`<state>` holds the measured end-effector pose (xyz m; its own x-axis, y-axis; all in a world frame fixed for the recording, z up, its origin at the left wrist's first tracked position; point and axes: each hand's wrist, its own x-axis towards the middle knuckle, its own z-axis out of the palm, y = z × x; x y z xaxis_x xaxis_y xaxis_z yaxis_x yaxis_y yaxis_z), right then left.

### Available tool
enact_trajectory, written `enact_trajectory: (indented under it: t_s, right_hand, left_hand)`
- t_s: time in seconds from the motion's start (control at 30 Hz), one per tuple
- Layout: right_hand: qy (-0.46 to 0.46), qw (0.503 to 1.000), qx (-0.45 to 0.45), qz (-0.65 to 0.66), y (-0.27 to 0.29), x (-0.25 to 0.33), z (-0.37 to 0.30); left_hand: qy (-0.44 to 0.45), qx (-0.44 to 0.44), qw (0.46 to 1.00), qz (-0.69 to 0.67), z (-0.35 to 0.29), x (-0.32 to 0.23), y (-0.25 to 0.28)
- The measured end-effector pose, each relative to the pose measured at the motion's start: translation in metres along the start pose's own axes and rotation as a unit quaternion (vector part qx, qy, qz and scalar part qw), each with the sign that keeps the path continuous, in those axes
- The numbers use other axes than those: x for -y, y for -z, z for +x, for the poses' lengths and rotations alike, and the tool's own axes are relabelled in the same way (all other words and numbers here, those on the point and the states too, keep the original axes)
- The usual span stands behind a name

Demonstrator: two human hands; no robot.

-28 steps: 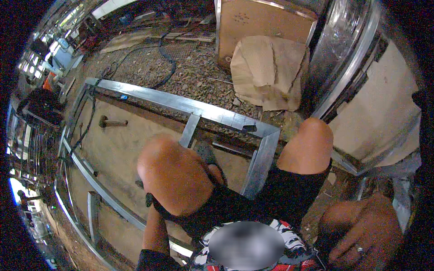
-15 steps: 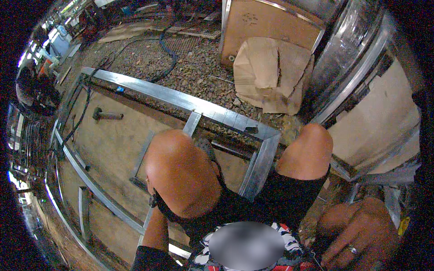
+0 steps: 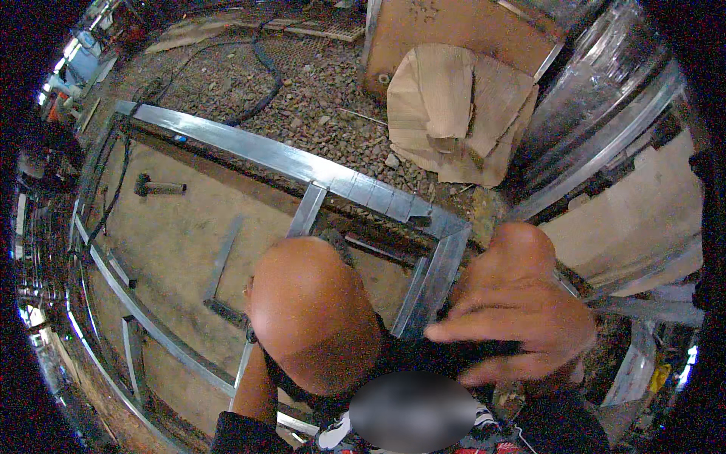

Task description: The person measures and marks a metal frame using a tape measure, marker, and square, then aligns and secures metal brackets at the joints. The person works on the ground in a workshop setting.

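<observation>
My right hand (image 3: 522, 321), blurred by motion, is in front of my right knee with its fingers spread apart and nothing visible between them. On the other side my left forearm (image 3: 259, 382) reaches past my left knee (image 3: 306, 303). A dark wristband (image 3: 250, 333) is on that wrist, and the knee hides nearly all of the left hand, fingers included. Both are near a welded metal frame (image 3: 257, 151) of shiny square tubing. A cross tube (image 3: 308, 212) joins its far rail, and the end tube (image 3: 432, 284) lies just left of my right hand.
Inside the frame lie a hammer (image 3: 160, 186) and an L-shaped flat metal piece (image 3: 224, 261) on a brown board (image 3: 174, 242). Beyond are gravel (image 3: 318, 98), a black cable (image 3: 265, 72) and torn cardboard (image 3: 454, 113). A film-wrapped metal stack (image 3: 582, 91) stands at the right.
My right hand has swung up and leftward from the lower right to my right knee, its fingers opening out. My left arm stays by the left knee; the view has shifted slightly.
</observation>
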<state>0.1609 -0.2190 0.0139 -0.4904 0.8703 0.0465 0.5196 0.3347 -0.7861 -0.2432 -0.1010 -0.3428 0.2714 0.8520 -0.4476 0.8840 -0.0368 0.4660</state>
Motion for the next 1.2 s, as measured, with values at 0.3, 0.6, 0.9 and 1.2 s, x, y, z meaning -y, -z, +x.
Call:
enact_trajectory:
  t_s: [0.3,0.6,0.9,1.2]
  right_hand:
    - [-0.277,0.941,0.185,-0.068,-0.079,-0.131,0.033]
    - [-0.194,0.969,0.132,0.081,-0.087,-0.163,0.007]
    - [-0.237,0.960,0.126,0.075,-0.107,-0.192,-0.004]
    - [-0.266,0.943,0.197,-0.030,-0.083,-0.194,0.029]
  left_hand:
    - [0.059,0.045,0.997,0.006,-0.084,-0.012,-0.046]
    - [0.118,0.001,0.992,0.040,-0.124,-0.031,-0.044]
    - [0.133,-0.012,0.990,0.053,-0.112,-0.033,-0.044]
    - [0.114,-0.048,0.990,0.064,-0.094,-0.008,-0.045]
